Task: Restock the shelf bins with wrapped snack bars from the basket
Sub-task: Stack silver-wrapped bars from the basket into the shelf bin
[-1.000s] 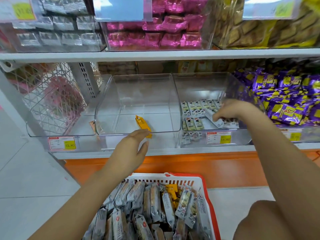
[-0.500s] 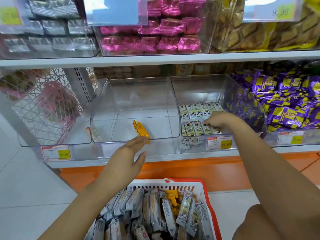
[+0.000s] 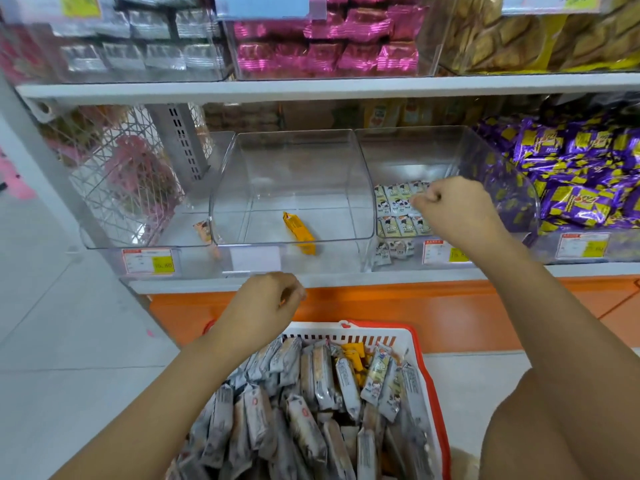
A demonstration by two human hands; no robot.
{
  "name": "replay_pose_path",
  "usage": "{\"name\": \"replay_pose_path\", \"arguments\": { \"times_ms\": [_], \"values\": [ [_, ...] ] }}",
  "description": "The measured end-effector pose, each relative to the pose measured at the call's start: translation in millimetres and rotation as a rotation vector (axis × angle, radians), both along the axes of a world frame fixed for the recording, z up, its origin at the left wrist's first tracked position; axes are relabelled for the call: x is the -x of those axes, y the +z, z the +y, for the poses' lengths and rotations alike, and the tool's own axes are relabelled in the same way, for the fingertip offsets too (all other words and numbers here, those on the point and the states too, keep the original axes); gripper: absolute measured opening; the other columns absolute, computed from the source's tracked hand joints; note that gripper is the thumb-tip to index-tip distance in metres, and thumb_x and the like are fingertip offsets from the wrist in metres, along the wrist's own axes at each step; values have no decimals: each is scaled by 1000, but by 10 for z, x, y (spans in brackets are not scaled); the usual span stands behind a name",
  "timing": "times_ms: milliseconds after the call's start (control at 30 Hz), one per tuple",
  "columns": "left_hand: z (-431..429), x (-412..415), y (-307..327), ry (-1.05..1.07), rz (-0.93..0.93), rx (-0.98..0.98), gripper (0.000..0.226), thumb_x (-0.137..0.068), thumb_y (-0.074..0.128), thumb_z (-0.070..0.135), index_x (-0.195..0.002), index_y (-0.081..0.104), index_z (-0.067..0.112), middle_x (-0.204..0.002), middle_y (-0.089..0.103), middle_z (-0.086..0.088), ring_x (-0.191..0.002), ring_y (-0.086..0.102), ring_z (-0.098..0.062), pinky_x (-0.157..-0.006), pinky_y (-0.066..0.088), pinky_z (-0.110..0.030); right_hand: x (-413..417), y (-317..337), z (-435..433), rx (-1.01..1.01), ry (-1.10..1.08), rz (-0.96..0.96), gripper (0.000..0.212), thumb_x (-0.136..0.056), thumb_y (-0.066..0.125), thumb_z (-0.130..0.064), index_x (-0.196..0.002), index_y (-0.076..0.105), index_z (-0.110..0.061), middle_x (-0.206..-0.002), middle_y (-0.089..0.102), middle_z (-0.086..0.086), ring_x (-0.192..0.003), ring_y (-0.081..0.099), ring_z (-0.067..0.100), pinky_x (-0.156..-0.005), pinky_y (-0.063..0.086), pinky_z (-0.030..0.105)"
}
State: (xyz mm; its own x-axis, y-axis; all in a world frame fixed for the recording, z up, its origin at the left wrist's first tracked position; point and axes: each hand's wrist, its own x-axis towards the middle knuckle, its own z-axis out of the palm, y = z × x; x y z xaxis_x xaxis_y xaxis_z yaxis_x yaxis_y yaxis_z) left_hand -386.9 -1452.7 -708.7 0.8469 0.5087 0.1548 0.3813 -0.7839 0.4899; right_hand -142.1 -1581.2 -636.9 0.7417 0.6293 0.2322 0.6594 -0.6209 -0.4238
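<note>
- Both hands have pulled back since a moment ago. The left hand (image 3: 265,301) was reaching up to the middle bin (image 3: 294,161). Now it is lower, in front of the shelf edge and just above the basket (image 3: 377,326).
- Its fingers are curled in, and I see nothing in them.
- The right hand (image 3: 452,211) was low in the right bin (image 3: 415,147), down on the bars. Now it is lifted up over them, curled in a fist. I see no bar in it.
- I think this means one drop is done. Next, both hands need new bars from the basket.
- The basket sits on the floor below the shelf. It is packed with wrapped snack bars (image 3: 311,410), mostly grey and white. A few yellow ones (image 3: 353,351) show near its far end.
- The middle bin has just one yellow bar (image 3: 298,233), lying tilted near the front wall. It needs lots more.
- The right bin has neat rows of small bars with cow pictures (image 3: 398,209). They only cover the bottom, so there is lots of room.
- The left bin (image 3: 194,202) has one brown bar (image 3: 202,230) in its front corner.
- Far right, a bin is full of purple snacks (image 3: 571,188).
- Up on the top shelf (image 3: 346,86), bins hold silver packs (image 3: 138,39), pink packs (image 3: 329,43) and yellow packs (image 3: 536,36).
</note>
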Motion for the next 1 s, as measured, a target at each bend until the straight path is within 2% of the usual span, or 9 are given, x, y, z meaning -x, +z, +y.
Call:
{"name": "replay_pose_path", "arguments": {
  "times_ms": [133, 333, 467, 600, 700, 767, 867, 933, 1000],
  "values": [
    [25, 248, -207, -11, 380, -37, 30, -97, 46, 24, -78, 60, 6, -67, 56, -4, -59, 45, -15, -50, 30, -22, 464, -282, -39, 62, 179, 67, 40, -93, 54, -27, -59, 41, -11, -63, 49, 9, -66, 50, 28, -60, 40, 33],
    [66, 580, -576, -32, 921, 145, 38, -99, 41, 26, -63, 35, 15, -65, 37, -2, -59, 36, -16, -60, 32, -29, 1064, -1183, 80, 661, 450, 242, 29, -95, 53, -38, -91, 60, -10, -81, 55, 6, -74, 55, 20, -64, 44, 30],
    [10, 654, -705, -69, 1008, 257, 43, -99, 40, 19, -59, 24, 16, -60, 21, -2, -52, 17, -15, -53, 17, -27, 1270, -1679, 139, 816, 440, 381, 33, -96, 51, -36, -76, 50, -10, -63, 39, 0, -51, 35, 13, -48, 29, 23],
    [-147, 580, -725, -147, 1055, 307, 42, -101, 37, 19, -61, 24, 18, -61, 19, -2, -53, 12, -15, -54, 18, -27, 1343, -2065, 132, 768, 313, 452, 45, -96, 48, -50, -79, 61, -10, -58, 38, 1, -49, 37, 13, -63, 45, 29],
    [-173, 557, -727, -142, 1062, 321, 41, -102, 36, 21, -62, 26, 19, -61, 19, -2, -53, 13, -16, -56, 21, -31, 1415, -2337, 129, 683, 187, 539, 57, -88, 50, -65, -63, 48, -14, -56, 37, 1, -45, 38, 12, -48, 33, 25],
    [-168, 529, -725, -136, 1071, 329, 41, -101, 37, 19, -61, 26, 18, -61, 20, -2, -53, 14, -16, -56, 22, -31, 1487, -2484, 141, 687, 122, 472, 71, -81, 47, -76, -89, 60, -7, -82, 57, 10, -80, 60, 21, -70, 47, 31],
    [-149, 479, -736, -102, 1070, 294, 42, -99, 41, 18, -59, 29, 17, -60, 24, -2, -50, 19, -15, -57, 27, -29, 1532, -2619, 213, 658, 64, 468, 101, -79, 55, -73, -142, 33, 2, -142, 38, 18, -131, 36, 36, -99, 41, 40],
    [-133, 451, -735, -114, 1074, 324, 43, -100, 39, 19, -58, 28, 16, -60, 22, -2, -51, 17, -15, -54, 23, -29, 1499, -2580, 271, 617, 63, 526, 87, -75, 66, -67, -129, 48, -2, -127, 51, 15, -116, 50, 30, -81, 49, 35],
    [-113, 434, -739, -122, 1069, 340, 44, -101, 39, 22, -58, 30, 16, -60, 22, -2, -51, 17, -15, -55, 22, -30, 1452, -2519, 288, 567, 75, 557, 52, -75, 72, -57, -84, 56, -9, -78, 55, 5, -67, 53, 17, -49, 41, 25]
  ]
}}
